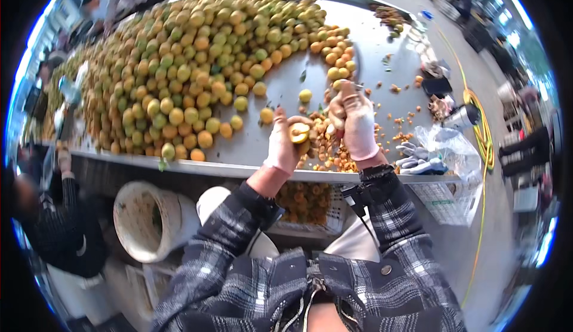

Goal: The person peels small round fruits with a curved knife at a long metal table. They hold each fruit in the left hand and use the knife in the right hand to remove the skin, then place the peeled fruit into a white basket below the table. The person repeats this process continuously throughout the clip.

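Note:
My left hand (285,141), in a pale glove with the fingertips bare, is closed round a cut yellow-orange fruit (299,132). Its pale cut face and darker middle point up toward me. To the right, my gloved right hand (356,117) is a closed fist round what looks like a small knife; a thin grey sliver shows by the thumb and a reddish bit below the fist, the rest hidden. Orange-brown cut scraps (325,144) lie on the metal table between and under both hands. A large heap of whole round fruit (185,63) spreads to the left and beyond.
Below the table edge (239,168), a white crate (337,209) holds orange pieces between my knees. A white bucket (143,221) lies tilted at left. Grey gloves (418,159) and a plastic bag (450,147) lie right. A person (57,224) works at far left; a yellow hose (486,141) runs along the floor.

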The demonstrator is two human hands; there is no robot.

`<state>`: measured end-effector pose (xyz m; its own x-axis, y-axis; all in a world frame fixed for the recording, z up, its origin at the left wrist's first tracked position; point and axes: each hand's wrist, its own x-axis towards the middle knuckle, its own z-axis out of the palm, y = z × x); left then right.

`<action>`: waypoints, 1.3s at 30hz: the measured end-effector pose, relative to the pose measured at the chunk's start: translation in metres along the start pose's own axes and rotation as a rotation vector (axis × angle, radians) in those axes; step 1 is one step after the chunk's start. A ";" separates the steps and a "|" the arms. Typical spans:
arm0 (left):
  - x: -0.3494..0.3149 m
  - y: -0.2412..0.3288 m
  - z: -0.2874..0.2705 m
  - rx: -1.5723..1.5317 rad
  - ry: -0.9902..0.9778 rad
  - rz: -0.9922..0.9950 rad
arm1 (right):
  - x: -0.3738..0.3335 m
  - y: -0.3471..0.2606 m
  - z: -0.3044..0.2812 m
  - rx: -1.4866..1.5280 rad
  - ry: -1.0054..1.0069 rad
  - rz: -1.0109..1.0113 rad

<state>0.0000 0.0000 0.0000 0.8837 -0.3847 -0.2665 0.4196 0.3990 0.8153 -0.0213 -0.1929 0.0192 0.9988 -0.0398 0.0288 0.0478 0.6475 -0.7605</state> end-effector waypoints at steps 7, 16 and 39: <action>0.065 -0.176 0.131 0.040 0.122 -0.077 | -0.032 -0.101 -0.089 -0.084 0.136 -0.151; 0.033 -0.125 0.153 0.066 0.026 -0.258 | -0.021 -0.098 -0.091 -0.155 0.249 -0.245; 0.063 -0.151 0.135 0.326 0.122 -0.036 | 0.002 -0.065 -0.101 -0.012 0.399 -0.067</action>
<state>-0.0360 -0.1967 -0.0700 0.8959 -0.2839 -0.3418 0.3803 0.0922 0.9203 -0.0232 -0.3122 0.0031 0.9106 -0.3750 -0.1737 0.1098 0.6248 -0.7730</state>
